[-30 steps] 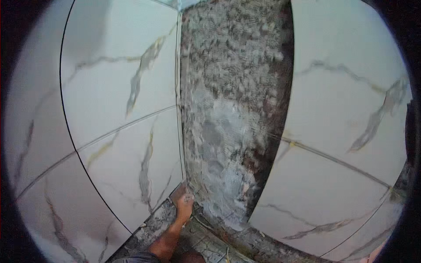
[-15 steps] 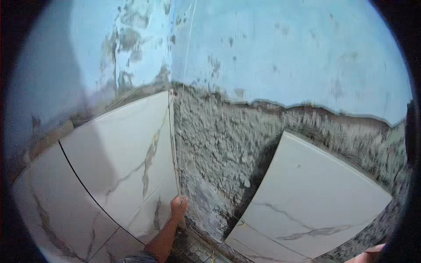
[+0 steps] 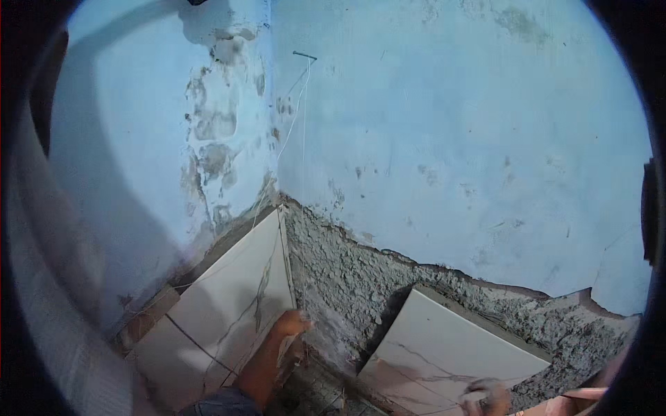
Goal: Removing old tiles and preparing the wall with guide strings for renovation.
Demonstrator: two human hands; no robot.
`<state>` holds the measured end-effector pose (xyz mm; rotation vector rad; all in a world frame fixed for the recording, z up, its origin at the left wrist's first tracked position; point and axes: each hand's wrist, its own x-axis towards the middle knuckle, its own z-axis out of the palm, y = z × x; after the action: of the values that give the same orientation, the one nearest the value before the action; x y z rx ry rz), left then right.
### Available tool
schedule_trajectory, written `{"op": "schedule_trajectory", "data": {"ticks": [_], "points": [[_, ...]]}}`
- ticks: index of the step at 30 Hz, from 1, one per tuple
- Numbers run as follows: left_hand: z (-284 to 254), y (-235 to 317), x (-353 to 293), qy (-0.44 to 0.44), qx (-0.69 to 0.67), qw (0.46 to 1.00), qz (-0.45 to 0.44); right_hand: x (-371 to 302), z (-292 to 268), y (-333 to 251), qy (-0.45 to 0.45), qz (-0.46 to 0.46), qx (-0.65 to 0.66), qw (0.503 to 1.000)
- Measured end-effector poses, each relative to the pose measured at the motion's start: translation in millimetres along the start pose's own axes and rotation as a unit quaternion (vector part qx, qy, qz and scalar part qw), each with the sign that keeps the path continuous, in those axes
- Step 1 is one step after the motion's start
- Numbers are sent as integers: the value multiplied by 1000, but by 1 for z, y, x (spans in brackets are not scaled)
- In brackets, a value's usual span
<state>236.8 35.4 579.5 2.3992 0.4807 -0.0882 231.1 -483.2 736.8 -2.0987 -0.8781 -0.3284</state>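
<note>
While a white, grey-veined tile (image 3: pixel 236 284) covers the wall left of the rough cement strip (image 3: pixel 340 267), the left hand (image 3: pixel 295 323) sits at the strip's lower left edge, fingers curled; whether they hold anything, I cannot tell. Above the strip, a string (image 3: pixel 304 132) hangs from a nail (image 3: pixel 304 55). Right of the strip stands a second tile (image 3: pixel 437 336), and low before it the right hand (image 3: pixel 495 399) blurs beside something pale, its grip impossible to tell.

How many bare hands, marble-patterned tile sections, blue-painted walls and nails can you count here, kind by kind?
Bare hands: 2, left hand and right hand
Marble-patterned tile sections: 2
Blue-painted walls: 2
Nail: 1
Total: 7
</note>
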Motion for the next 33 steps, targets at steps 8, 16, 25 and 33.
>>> {"op": "schedule_trajectory", "data": {"ticks": [8, 16, 25, 33], "points": [[-188, 224, -71, 261, -249, 893, 269, 107, -133, -88, 357, -158, -266, 881], [-367, 332, 15, 682, 65, 643, 343, 210, -134, -88, 389, -190, -433, 791], [-398, 342, 27, 605, 274, 691, 286, 222, -129, -77, 425, -157, -561, 693], [-403, 342, 21, 597, 355, 672, 257, 227, -127, -66, 424, -173, -556, 693]]}}
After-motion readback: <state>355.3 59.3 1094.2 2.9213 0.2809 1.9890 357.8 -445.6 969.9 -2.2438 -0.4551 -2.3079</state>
